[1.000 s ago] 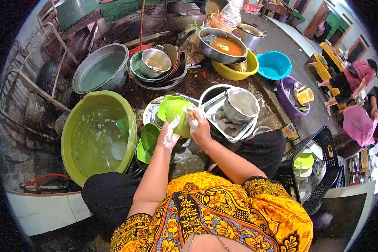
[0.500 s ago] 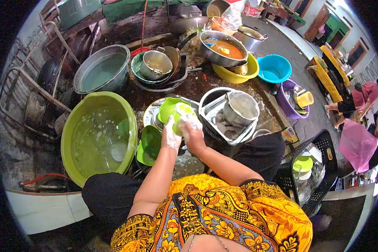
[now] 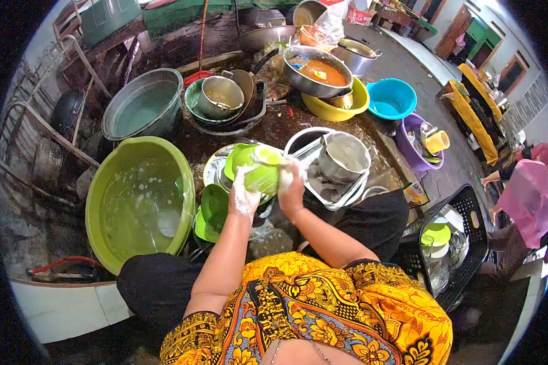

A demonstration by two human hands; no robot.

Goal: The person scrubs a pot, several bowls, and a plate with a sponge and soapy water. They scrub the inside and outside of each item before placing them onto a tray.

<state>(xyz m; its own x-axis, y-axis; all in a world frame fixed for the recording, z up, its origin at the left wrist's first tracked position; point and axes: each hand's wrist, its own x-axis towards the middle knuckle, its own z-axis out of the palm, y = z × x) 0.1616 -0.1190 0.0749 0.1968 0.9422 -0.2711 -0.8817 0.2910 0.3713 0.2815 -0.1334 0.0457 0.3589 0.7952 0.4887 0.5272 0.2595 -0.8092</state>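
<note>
Lime-green plastic, streaked with foam, is held before the body: a bowl [image 3: 263, 177] is gripped at its left side by the soapy left hand [image 3: 243, 194]. Beside its right edge, the foam-covered right hand [image 3: 291, 185] is blurred; whether its fingers are closed on anything cannot be told. Dark, wet ground [image 3: 274, 126] is crowded with washing-up: a large green basin [image 3: 95, 204] of sudsy water at left, a metal pot [image 3: 345, 157] in a tray [image 3: 336, 204] at right. Beyond, grey paving [image 3: 432, 67] is bordered by pale walls [image 3: 531, 47]. At far right, another person [image 3: 542, 152] is largely hidden by pink plastic sheeting [image 3: 525, 204]. Contents of the black crate [image 3: 478, 222] are hard to make out; the view's corners are lost in black.
</note>
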